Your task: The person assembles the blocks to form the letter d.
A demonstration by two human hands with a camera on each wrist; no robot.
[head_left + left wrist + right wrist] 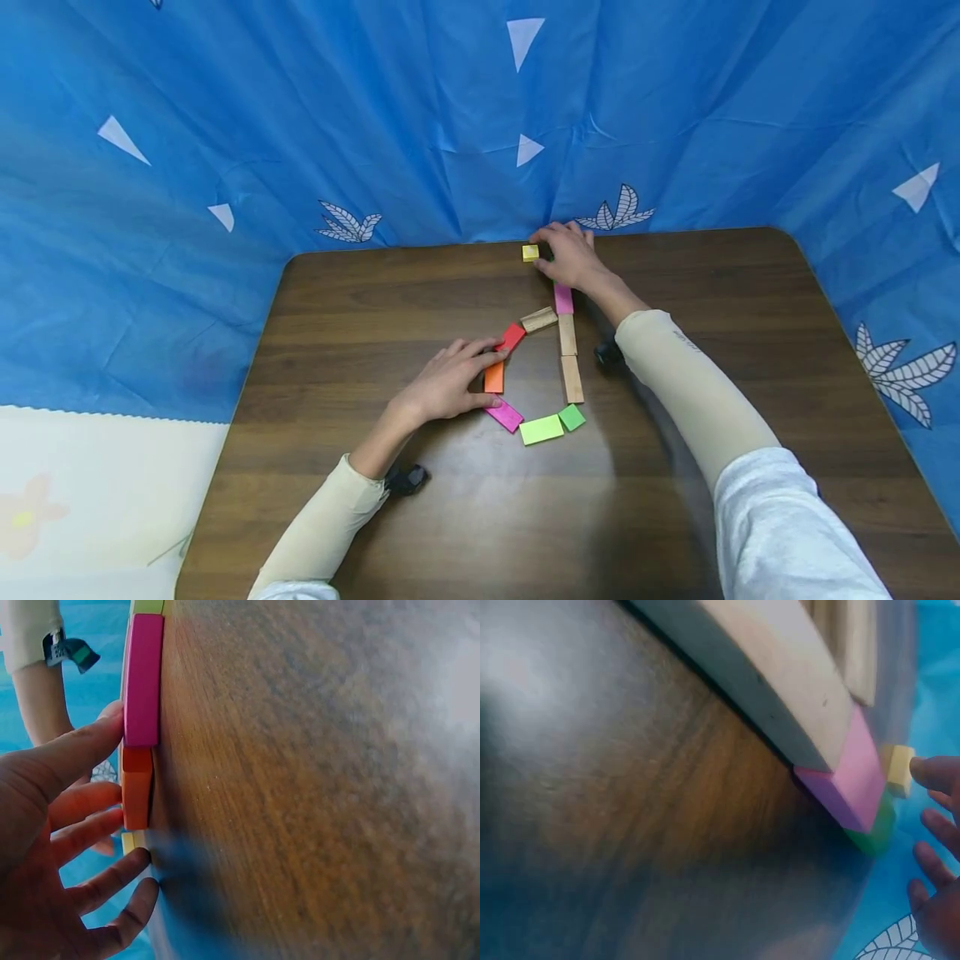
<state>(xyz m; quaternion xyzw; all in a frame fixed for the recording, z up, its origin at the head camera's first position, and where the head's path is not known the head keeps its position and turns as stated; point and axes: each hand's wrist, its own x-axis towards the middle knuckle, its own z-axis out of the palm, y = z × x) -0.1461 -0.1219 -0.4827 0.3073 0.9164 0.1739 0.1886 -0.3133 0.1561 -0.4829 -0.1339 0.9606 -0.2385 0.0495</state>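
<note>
My left hand [450, 382] lies with fingers spread along the left of a curved row of blocks. Its fingertips touch the red block [513, 336] and reach over the orange block [494, 378]; its thumb touches the magenta block [506, 416]. At the table's far edge, my right hand [572, 254] pinches a small yellow block [530, 253] between thumb and forefinger. The pink block [563, 299] lies just below that hand. In the right wrist view, a green block [877, 831] shows behind the pink one; the hand hides it in the head view.
Two plain wooden blocks [567, 335] continue the row below the pink block. A grooved wooden block [539, 320] sits beside the red one. Lime [542, 430] and green [572, 417] blocks curve along the front. A blue curtain [450, 125] hangs behind the brown table [337, 317].
</note>
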